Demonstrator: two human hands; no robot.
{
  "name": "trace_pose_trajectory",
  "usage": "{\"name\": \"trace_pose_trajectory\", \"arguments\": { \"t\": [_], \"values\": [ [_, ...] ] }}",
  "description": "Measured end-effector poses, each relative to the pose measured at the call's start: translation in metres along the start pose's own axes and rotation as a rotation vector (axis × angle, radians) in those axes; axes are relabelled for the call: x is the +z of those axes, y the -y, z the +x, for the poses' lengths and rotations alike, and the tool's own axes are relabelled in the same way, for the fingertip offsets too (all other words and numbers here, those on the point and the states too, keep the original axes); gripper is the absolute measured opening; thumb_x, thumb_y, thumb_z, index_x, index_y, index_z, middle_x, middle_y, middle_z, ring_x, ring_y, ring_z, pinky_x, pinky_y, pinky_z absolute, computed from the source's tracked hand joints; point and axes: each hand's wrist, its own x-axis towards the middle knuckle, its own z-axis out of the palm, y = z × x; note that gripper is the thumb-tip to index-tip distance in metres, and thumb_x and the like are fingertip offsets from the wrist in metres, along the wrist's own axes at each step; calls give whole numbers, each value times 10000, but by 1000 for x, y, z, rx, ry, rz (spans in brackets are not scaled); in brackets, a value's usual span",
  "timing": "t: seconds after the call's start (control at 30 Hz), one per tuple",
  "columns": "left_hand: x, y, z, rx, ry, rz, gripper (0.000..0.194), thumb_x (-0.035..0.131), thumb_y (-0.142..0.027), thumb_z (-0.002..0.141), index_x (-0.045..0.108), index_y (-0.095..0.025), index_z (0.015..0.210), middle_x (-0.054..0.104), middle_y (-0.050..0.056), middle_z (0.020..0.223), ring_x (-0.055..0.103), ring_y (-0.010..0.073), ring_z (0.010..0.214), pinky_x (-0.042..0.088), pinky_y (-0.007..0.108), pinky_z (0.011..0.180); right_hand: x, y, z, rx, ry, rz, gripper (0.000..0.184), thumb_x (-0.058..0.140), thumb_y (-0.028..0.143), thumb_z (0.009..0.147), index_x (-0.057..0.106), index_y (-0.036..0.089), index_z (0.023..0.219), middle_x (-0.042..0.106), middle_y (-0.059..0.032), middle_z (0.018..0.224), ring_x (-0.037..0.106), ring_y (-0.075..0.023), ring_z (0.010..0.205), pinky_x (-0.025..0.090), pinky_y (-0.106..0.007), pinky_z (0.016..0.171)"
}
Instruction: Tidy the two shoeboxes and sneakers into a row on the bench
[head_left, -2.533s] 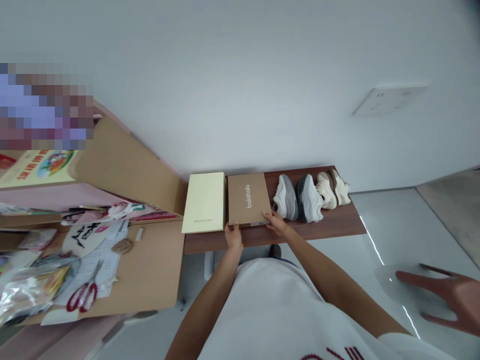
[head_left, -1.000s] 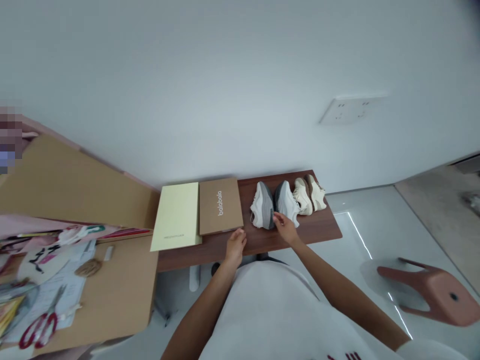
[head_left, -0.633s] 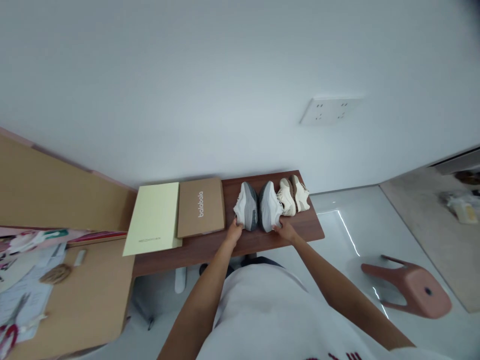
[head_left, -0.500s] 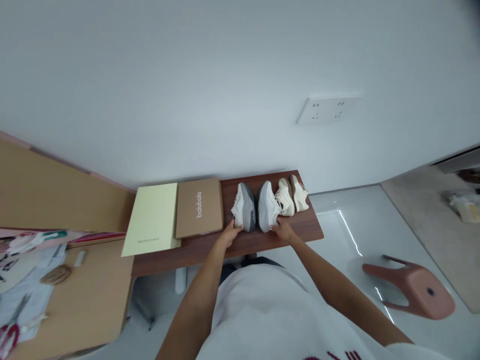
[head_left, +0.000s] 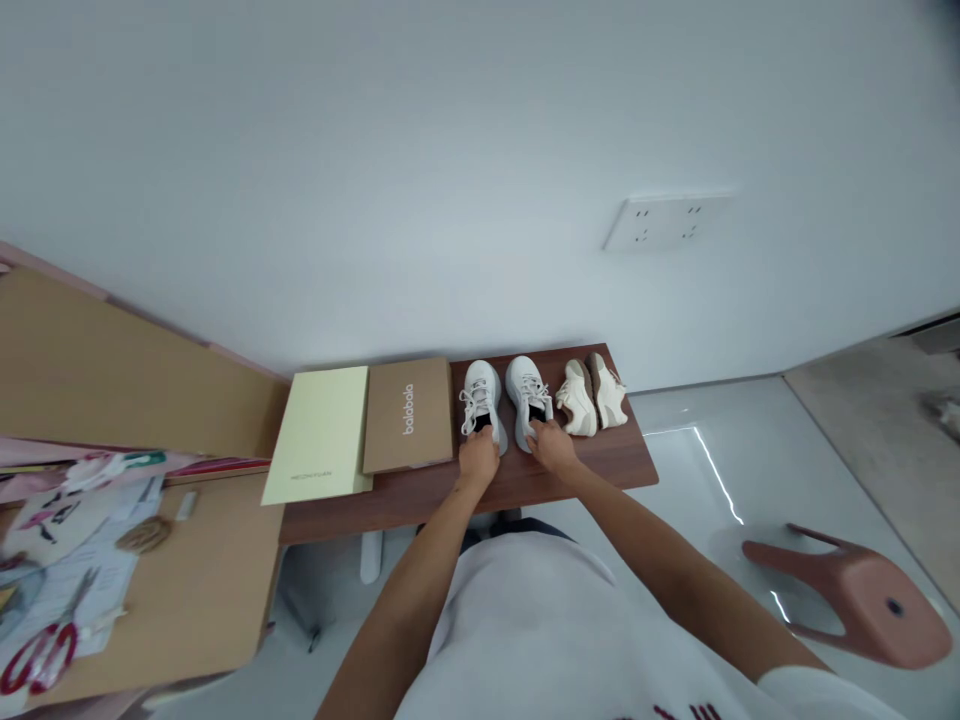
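Two white lace-up sneakers stand side by side on a dark wood bench, toes toward the wall. My left hand grips the heel of the left sneaker, and my right hand grips the heel of the right sneaker. Their heels are mostly hidden by my fingers. To the right sits a smaller cream and tan pair of sneakers. Left of my hands lie a brown "balabala" box and a pale yellow box.
A tan desk at the left holds papers, twine and red-handled scissors. A pink stool lies on its side on the glossy white floor. A wall socket plate is above the bench.
The white sneakers have rolled from lying on their sides to standing on their soles, laces upward. Both hands stay at the heels. The view has shifted slightly.
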Motion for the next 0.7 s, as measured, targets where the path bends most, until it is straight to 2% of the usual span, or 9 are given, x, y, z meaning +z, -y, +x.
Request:
{"name": "trace_pose_trajectory", "arguments": {
  "t": [0.17,0.37,0.47,0.53,0.6,0.67,0.7],
  "values": [
    [-3,-11,7,-11,14,145,329,485,-168,950,585,-156,1264,698,176,1153,605,278,1210,466,405,981,2,10,8,-17,-1,-60,206,547,268,974,656,154,1106,719,-168,1082,634,-266,1133,500,-321,857],
    [0,-10,10,11,15,186,340,412,-93,955,621,-145,1218,713,173,1116,613,274,1197,481,421,972,13,12,12,-43,-31,-63,171,578,256,958,676,151,1050,730,-172,1038,645,-268,1102,509,-334,843],
    [1,-10,6,7,-25,175,320,437,-119,957,621,-131,1219,707,177,1116,614,285,1189,501,425,955,18,11,11,-58,-73,-45,191,608,257,937,672,152,1083,731,-161,1051,632,-272,1113,499,-344,867],
    [2,-12,1,15,-114,150,349,480,-160,954,588,-121,1284,677,191,1197,597,301,1210,506,440,960,20,4,8,-89,-137,-1,241,607,295,939,664,167,1134,725,-152,1097,620,-274,1121,484,-358,911],
    [5,-19,-3,83,-235,84,434,506,-190,952,522,-122,1381,609,202,1330,557,308,1263,485,462,1011,20,-12,4,-133,-240,77,290,552,337,966,648,175,1187,703,-148,1174,602,-271,1142,456,-372,976],
    [13,-34,-5,254,-274,-41,480,503,-198,957,479,-148,1434,557,183,1410,515,288,1313,438,465,1086,19,-38,-1,-115,-364,158,340,454,341,1000,623,157,1230,669,-156,1247,575,-267,1179,419,-380,1037],
    [19,-44,-5,356,-243,-122,482,496,-199,962,475,-165,1442,555,167,1417,505,270,1325,415,452,1116,17,-54,-4,-61,-423,188,367,407,331,1010,605,140,1252,650,-167,1276,560,-270,1200,404,-386,1055]
  ]
}}
